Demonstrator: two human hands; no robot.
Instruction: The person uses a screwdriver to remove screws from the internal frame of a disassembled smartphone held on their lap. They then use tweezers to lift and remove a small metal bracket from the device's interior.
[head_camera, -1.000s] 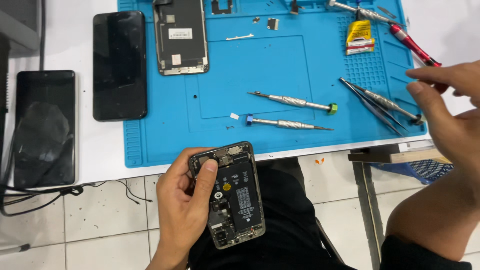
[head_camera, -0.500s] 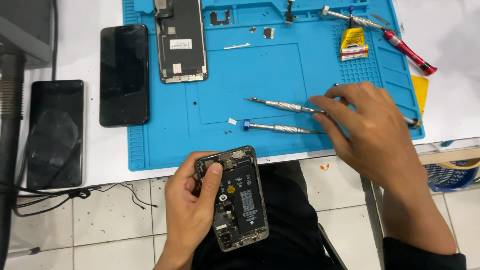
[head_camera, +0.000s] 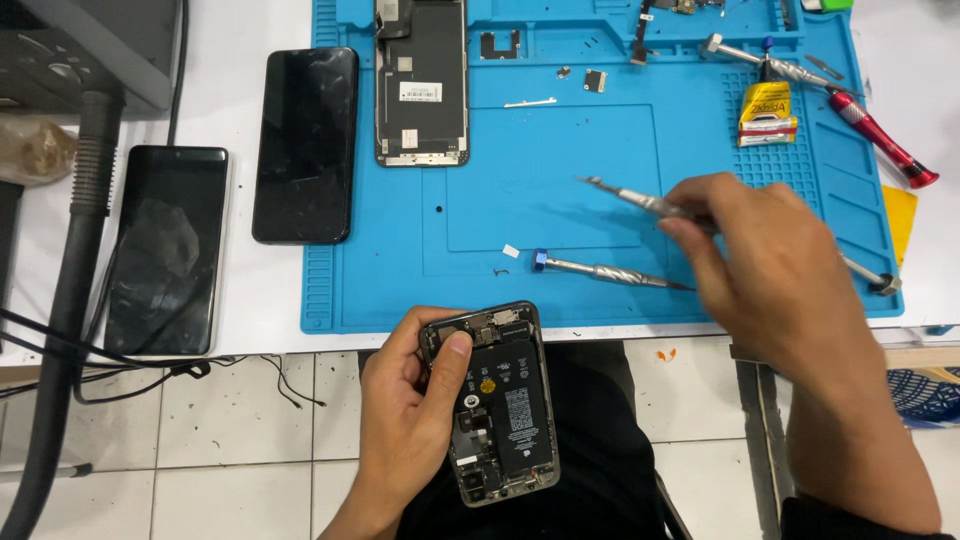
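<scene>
White tabletop (head_camera: 250, 290) over a tiled floor, carrying a blue work mat (head_camera: 540, 200).

Item one: opened phone (head_camera: 500, 405), back half with battery and boards bared, held below the tabletop edge over our lap; our left hand (head_camera: 405, 430) wraps it, thumb pressed on the upper boards.

Item two: silver screwdriver (head_camera: 640, 200), pinched in the grip of our right hand (head_camera: 770, 270) above the mat.

Step, as we judge: tool pickup; next calls for seating its tip on a small screw.

Mat holds a second screwdriver (head_camera: 600, 270), detached screen (head_camera: 420, 85), loose small parts in its top trays.
</scene>
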